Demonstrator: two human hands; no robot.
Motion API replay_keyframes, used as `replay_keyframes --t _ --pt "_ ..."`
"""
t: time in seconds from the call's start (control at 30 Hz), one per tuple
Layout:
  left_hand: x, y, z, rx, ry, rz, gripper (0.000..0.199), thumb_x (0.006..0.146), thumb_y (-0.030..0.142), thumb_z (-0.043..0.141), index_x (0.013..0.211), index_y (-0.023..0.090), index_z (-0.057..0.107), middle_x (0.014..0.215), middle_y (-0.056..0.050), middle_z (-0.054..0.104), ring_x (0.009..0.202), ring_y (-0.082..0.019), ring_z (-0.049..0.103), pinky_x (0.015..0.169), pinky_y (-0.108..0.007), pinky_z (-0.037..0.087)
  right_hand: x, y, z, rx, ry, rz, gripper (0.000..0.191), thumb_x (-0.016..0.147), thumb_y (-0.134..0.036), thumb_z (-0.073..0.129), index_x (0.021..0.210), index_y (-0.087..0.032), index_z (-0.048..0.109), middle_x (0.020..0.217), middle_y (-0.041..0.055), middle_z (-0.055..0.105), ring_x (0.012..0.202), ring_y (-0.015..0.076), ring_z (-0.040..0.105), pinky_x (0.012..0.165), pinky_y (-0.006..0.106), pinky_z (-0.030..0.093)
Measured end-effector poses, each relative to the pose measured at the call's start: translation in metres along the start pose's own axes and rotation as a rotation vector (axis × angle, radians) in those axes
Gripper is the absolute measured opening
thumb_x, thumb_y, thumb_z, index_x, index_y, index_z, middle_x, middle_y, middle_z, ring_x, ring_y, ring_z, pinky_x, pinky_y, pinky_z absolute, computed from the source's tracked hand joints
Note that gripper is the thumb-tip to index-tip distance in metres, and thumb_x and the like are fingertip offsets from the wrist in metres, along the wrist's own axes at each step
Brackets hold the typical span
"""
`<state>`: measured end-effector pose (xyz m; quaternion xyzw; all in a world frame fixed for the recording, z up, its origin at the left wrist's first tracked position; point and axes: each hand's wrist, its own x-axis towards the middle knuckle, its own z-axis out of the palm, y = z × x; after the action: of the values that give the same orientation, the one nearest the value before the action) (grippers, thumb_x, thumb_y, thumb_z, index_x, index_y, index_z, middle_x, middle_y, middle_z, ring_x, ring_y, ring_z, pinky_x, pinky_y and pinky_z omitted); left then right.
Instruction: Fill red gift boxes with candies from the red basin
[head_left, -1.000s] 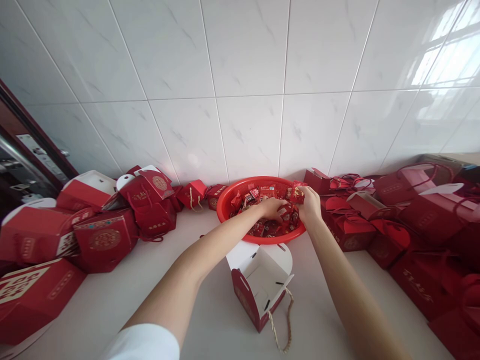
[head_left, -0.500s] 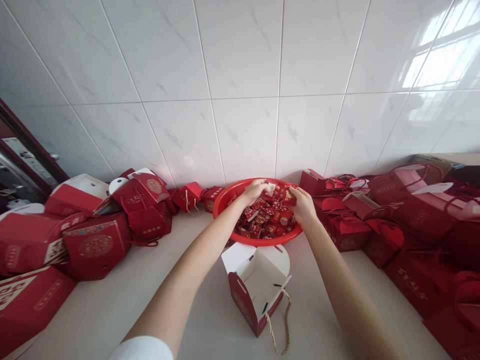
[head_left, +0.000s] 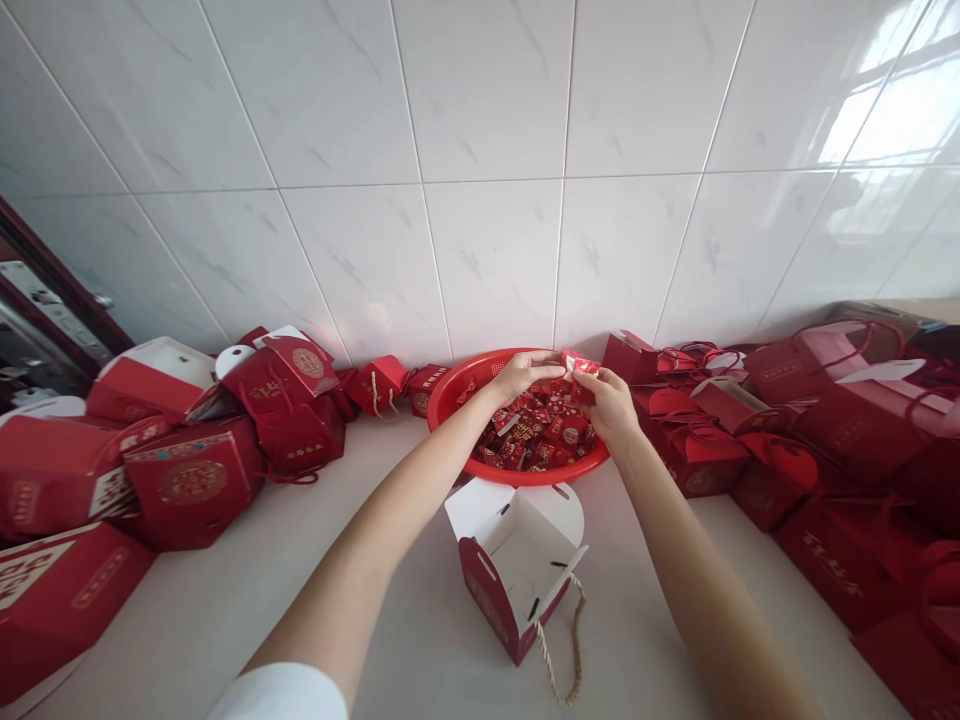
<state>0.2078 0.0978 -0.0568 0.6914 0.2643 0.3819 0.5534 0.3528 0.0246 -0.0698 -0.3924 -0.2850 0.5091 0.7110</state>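
Over the far part of a red plastic basket [head_left: 437, 405], my two hands come together at small red packets. My right hand [head_left: 613, 408] is closed on red wrapped candies [head_left: 581, 364], pinched between thumb and fingers. My left hand [head_left: 523, 378] has its fingers closed at the left end of these packets; the exact grip is partly hidden. Below the hands, many red wrapped candies [head_left: 529, 430] fill the basket. In front of the basket stands a red gift box [head_left: 517, 560] with a white inside, its flaps open and a twisted rope handle [head_left: 576, 650] hanging at its right.
Red gift boxes [head_left: 191, 485] are piled on the left of the white tabletop [head_left: 360, 560]. More red boxes [head_left: 697, 455] crowd the right side. A tiled wall [head_left: 487, 260] rises behind the basket. A dark door edge with a metal lock [head_left: 45, 310] stands at far left.
My left hand has moved right to meet my right hand, and the packets have risen a little above the basket. The view has tilted slightly; the open box stays in place.
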Motion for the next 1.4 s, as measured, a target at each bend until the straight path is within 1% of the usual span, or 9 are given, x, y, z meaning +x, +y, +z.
replay_keyframes --t 0.13,0.33,0.63,0.77,0.93,1.03,1.17,1.27,1.4 --pt "0.001 -0.003 -0.004 0.282 0.003 -0.142 0.025 0.077 0.019 0.063 0.099 0.015 0.076 0.096 -0.006 0.077 0.091 -0.020 0.070 0.090 -0.034 0.052 0.000 -0.002 -0.001 0.013 0.002 -0.013 0.020 0.053 -0.018 0.082 0.066 -0.017 0.066 0.060 -0.0006 0.068 0.053 0.0145 0.062 0.047 0.025 0.051" --pt "-0.008 -0.005 0.000 0.889 -0.433 -0.379 0.024 0.065 0.015 0.069 0.085 0.022 0.079 0.093 0.001 0.078 0.094 -0.021 0.070 0.083 -0.026 0.051 -0.001 -0.003 0.000 0.066 0.007 -0.016 0.016 0.056 -0.014 0.081 0.065 -0.016 0.068 0.060 -0.0001 0.068 0.054 0.0140 0.063 0.049 0.025 0.053" --pt "-0.010 -0.003 0.018 1.073 -0.656 -0.452 0.022 0.056 0.022 0.081 0.077 0.023 0.079 0.088 0.000 0.077 0.090 -0.023 0.068 0.074 -0.026 0.048 0.004 0.000 -0.003 0.071 -0.003 -0.011 0.016 0.062 -0.016 0.082 0.068 -0.017 0.066 0.061 0.0000 0.070 0.058 0.0167 0.067 0.053 0.029 0.058" --pt "-0.010 -0.004 0.007 0.975 -0.550 -0.403 0.014 0.058 0.025 0.081 0.070 0.021 0.076 0.081 0.000 0.076 0.085 -0.022 0.068 0.074 -0.027 0.048 0.004 0.000 -0.004 0.086 -0.013 -0.023 0.017 0.059 -0.018 0.083 0.068 -0.017 0.068 0.061 -0.0002 0.070 0.057 0.0152 0.065 0.053 0.026 0.055" --pt "-0.005 -0.001 -0.012 0.633 -0.109 -0.149 0.011 0.068 0.025 0.073 0.076 0.018 0.075 0.081 -0.001 0.075 0.083 -0.019 0.067 0.079 -0.029 0.048 0.003 0.000 -0.001 0.126 0.011 -0.021 0.014 0.059 -0.017 0.081 0.067 -0.016 0.069 0.061 -0.0001 0.070 0.056 0.0143 0.063 0.055 0.026 0.052" --pt "-0.003 0.001 -0.015 0.478 0.048 -0.043 0.015 0.071 0.029 0.071 0.077 0.015 0.073 0.081 -0.003 0.074 0.080 -0.018 0.066 0.079 -0.030 0.049 0.003 -0.001 -0.001 0.124 0.011 -0.025 0.013 0.060 -0.017 0.080 0.066 -0.016 0.069 0.059 0.0000 0.068 0.055 0.0142 0.063 0.054 0.026 0.051" --pt "-0.004 0.001 -0.014 0.510 0.100 -0.026 0.014 0.074 0.027 0.070 0.080 0.015 0.073 0.083 -0.004 0.075 0.081 -0.018 0.067 0.080 -0.031 0.051 0.003 -0.002 0.000 0.112 0.052 -0.029 0.009 0.063 -0.017 0.077 0.066 -0.017 0.069 0.057 -0.0008 0.067 0.054 0.0132 0.061 0.051 0.024 0.050" --pt "-0.005 0.000 -0.014 0.693 0.116 -0.054 0.010 0.075 0.019 0.067 0.082 0.017 0.074 0.087 -0.004 0.076 0.085 -0.019 0.069 0.081 -0.030 0.052 0.002 -0.004 0.000 0.113 0.070 -0.037 0.009 0.065 -0.018 0.077 0.066 -0.017 0.068 0.057 -0.0014 0.066 0.052 0.0124 0.060 0.050 0.024 0.050" --pt "-0.007 -0.002 -0.009 0.944 0.132 0.005 0.022 0.073 0.012 0.067 0.093 0.018 0.075 0.099 -0.005 0.076 0.093 -0.020 0.069 0.084 -0.028 0.052 0.003 -0.005 0.000 0.145 0.132 -0.077 0.015 0.065 -0.020 0.079 0.065 -0.017 0.064 0.056 -0.0034 0.064 0.051 0.0112 0.060 0.050 0.024 0.051"
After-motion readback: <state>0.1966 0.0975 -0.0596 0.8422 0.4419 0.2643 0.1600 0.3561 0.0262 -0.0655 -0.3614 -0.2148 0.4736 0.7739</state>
